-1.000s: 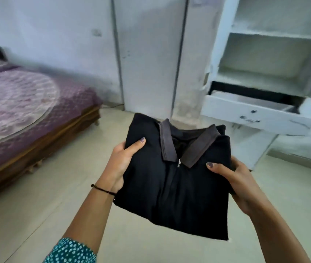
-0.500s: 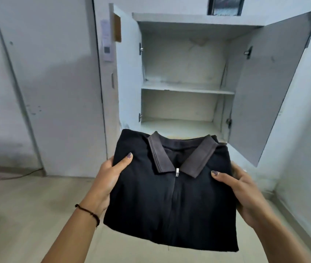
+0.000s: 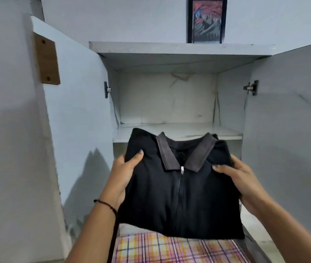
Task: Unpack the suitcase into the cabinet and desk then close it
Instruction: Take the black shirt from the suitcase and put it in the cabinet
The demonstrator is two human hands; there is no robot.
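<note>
- Fingers [image 3: 134,159] of the left hand [image 3: 121,179], seen from the head camera, pinch the left edge of the shirt [image 3: 179,202]. The thumb lies on top and the rest are hidden under the cloth.
- The right hand [image 3: 243,179] pinches the right edge the same way, thumb pressed on top just beside the collar [image 3: 165,154].
- The shirt is black and folded, with a grey collar and a zip [image 3: 182,168]. It is held flat at mid-frame before the open cabinet [image 3: 169,48].
- Its collar end overlaps the front edge of the shelf [image 3: 230,133]; whether they touch cannot be told.
- The left door [image 3: 78,114] and right door [image 3: 287,126] stand wide.
- A plaid cloth [image 3: 169,249] lies at the bottom of the frame, below the shirt.
- A framed picture [image 3: 206,19] stands on the cabinet top, upper centre.
- A wooden block [image 3: 46,59] sits on the left door, upper left.
- A dark bracelet [image 3: 106,204] circles the left wrist.
</note>
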